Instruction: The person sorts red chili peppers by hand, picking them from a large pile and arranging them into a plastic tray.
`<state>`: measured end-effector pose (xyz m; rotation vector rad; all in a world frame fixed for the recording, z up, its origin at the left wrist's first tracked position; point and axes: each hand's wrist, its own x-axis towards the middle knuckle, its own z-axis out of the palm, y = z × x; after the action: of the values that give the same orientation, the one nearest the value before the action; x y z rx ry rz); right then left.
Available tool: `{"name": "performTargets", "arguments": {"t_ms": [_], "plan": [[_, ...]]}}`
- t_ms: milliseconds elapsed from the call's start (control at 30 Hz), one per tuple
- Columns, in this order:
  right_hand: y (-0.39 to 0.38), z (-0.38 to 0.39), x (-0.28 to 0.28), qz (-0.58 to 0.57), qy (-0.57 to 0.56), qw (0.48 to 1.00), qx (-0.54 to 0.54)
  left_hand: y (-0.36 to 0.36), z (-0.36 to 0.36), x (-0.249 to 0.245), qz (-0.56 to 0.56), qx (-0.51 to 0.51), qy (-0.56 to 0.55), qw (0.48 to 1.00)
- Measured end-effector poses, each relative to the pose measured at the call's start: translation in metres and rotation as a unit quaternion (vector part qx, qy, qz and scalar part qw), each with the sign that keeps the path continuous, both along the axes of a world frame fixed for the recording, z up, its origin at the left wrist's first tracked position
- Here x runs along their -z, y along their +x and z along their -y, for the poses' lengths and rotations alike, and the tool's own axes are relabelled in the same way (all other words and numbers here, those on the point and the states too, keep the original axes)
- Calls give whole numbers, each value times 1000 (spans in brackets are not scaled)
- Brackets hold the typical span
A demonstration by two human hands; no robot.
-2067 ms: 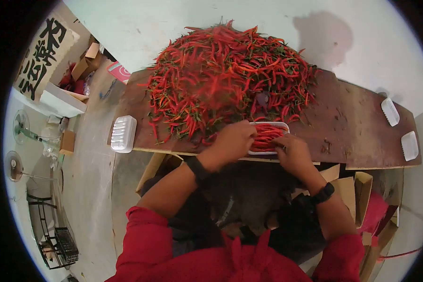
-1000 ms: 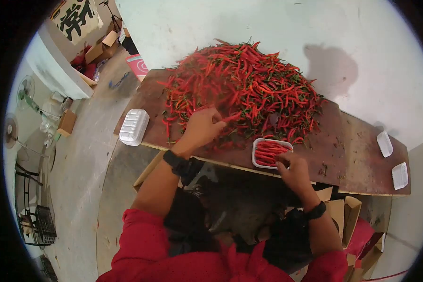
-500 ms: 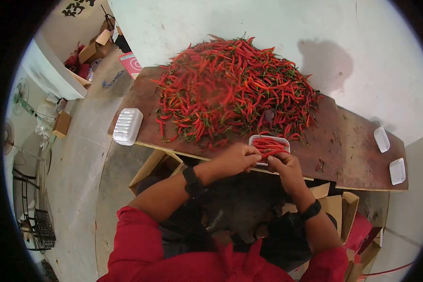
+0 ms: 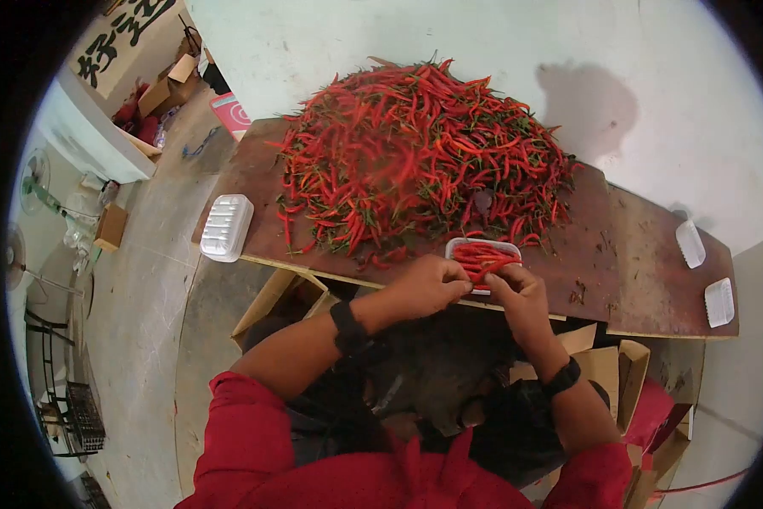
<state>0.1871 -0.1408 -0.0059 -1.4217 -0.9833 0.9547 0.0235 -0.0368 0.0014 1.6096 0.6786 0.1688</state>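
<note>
A white tray (image 4: 518,251) holding red chilies (image 4: 482,254) lies at the table's front edge. At its left front corner my left hand (image 4: 432,283) is closed in a pinch; what its fingertips hold is too small to make out. My right hand (image 4: 521,297) bends over the tray's right front side, its fingers pressed together at a red chili, and whether it grips it is hard to see. Behind the tray rises a large pile of red chilies with green stems (image 4: 424,153).
A stack of white trays (image 4: 227,227) sits at the table's left end. Two white trays (image 4: 690,244) (image 4: 719,303) lie at the right end. Open cardboard boxes (image 4: 280,301) (image 4: 606,369) stand below the table's front edge (image 4: 331,273).
The chili that was held between both hands above the tray now lies lower, among the chilies in it. My right hand has shifted slightly up and over the tray. The view has tilted a little.
</note>
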Motion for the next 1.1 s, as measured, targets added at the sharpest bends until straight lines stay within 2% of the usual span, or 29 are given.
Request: {"name": "performTargets", "arguments": {"t_ms": [33,100,133,200,233,300,333,400,433,467,500,533,567,600,667,700,733,767,800,833,867,900,1033,1100], "plan": [[0,0,1,0,0,1000,0,0,0,2,2,2,9,1000],[0,2,3,133,45,990,15,0,0,9,4,4,18,1000],[-1,3,1,133,45,990,14,1,1,12,12,-2,46,999],[-6,4,-6,229,112,967,16,1,2,14,19,-7,73,997],[-8,5,-5,228,112,967,16,1,2,12,2,-6,86,996],[-12,8,-1,374,192,907,-35,1,1,14,-14,-6,99,995],[-12,7,-1,373,193,907,-35,0,-1,18,-36,22,103,994],[-12,8,-2,341,150,928,-20,0,-3,20,-58,54,105,991],[-10,8,-5,341,150,928,-19,-2,-4,18,-83,147,144,975],[-5,6,-9,194,53,980,7,-3,-4,16,-107,237,181,948],[0,5,-12,40,-46,998,32,-6,-1,16,-106,236,181,949],[5,3,-12,40,-46,998,31,-9,4,16,-71,292,162,940],[10,1,-12,-39,-55,997,29,-11,7,16,-35,347,143,926],[14,1,-11,-118,-62,991,27,-12,7,15,-35,348,143,926],[16,3,-9,-97,-70,993,15,-12,8,13,-55,243,169,954],[17,4,-8,-76,-79,994,1,-12,5,11,-55,243,169,954],[18,3,-2,-76,-79,994,1,-10,0,7,-36,173,159,971],[19,3,9,-22,-70,997,-10,-9,-3,4,-16,101,148,984],[17,2,8,33,-59,997,-22,-8,-4,2,-16,101,147,984],[14,4,4,33,-60,997,-22,-7,-4,0,14,46,97,994],[9,6,-1,179,-41,982,-33,-7,-4,-1,44,-10,47,998],[5,7,-6,322,-21,946,-43,-6,-2,0,72,-38,11,997],[3,9,4,387,-2,919,-70,-8,-5,2,1,23,39,999],[3,11,4,382,-4,920,-88,-8,-2,6,-25,44,106,993]]}}
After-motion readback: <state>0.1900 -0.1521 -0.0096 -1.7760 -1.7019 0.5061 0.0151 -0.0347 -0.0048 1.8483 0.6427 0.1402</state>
